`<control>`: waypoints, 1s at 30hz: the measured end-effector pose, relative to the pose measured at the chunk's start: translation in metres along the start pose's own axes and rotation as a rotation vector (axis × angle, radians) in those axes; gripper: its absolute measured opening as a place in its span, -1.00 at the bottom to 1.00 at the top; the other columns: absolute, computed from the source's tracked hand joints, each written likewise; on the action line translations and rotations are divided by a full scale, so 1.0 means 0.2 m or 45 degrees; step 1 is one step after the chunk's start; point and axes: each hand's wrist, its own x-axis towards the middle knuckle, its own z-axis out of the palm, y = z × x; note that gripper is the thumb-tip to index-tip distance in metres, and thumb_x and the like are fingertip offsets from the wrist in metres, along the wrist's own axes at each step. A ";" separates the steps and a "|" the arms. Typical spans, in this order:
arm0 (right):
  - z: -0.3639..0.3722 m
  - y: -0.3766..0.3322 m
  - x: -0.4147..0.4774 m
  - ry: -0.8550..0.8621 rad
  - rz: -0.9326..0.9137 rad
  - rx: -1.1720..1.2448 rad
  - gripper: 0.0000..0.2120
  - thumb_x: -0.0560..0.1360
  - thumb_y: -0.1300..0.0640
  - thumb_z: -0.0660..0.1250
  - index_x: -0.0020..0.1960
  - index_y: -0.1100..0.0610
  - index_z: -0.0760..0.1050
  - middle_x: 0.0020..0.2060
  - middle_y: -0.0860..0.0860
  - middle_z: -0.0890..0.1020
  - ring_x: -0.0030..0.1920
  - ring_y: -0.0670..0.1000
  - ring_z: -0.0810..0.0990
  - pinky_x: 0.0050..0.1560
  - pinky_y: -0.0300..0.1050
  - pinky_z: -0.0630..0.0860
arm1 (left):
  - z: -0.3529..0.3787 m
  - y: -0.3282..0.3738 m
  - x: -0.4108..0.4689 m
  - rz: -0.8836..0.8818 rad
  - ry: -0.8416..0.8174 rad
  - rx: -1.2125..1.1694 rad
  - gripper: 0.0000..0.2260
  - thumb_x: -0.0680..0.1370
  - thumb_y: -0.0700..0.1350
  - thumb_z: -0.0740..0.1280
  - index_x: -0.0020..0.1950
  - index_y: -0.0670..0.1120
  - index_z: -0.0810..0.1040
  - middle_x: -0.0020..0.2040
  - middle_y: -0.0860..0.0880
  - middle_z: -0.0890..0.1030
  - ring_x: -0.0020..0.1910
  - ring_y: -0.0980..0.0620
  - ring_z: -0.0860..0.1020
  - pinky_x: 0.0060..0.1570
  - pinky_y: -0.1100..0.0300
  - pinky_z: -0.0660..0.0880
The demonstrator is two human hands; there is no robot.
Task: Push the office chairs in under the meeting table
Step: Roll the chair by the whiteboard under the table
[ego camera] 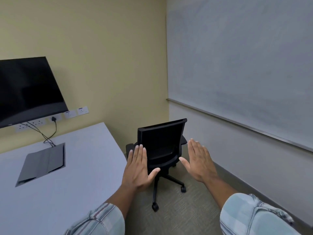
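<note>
A black office chair (160,141) on castors stands on the carpet in the room's far corner, to the right of the white meeting table (84,163), its backrest turned toward me. It stands apart from the table's edge. My left hand (140,168) is held flat in front of the chair's left side, fingers straight and together, thumb out. My right hand (198,160) hovers flat in front of the chair's right side. Neither hand holds anything, and I cannot tell whether either touches the chair.
A dark screen (28,89) hangs on the yellow wall above a row of sockets (50,118), with cables running to a grey flap box (42,163) set in the tabletop. A whiteboard (245,65) covers the right wall. Carpet lies between table and wall.
</note>
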 end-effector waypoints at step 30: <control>0.57 0.67 2.04 -0.162 -0.437 0.037 -0.11 0.72 -0.42 -0.09 0.77 0.19 -0.16 0.78 0.15 -0.06 0.78 0.14 -0.11 0.75 0.13 -0.22 | 0.59 -0.08 1.80 -0.426 -0.109 0.053 0.01 0.60 0.54 -0.27 0.76 -0.24 -0.18 0.78 -0.20 -0.18 0.75 -0.11 -0.29 0.72 -0.07 -0.30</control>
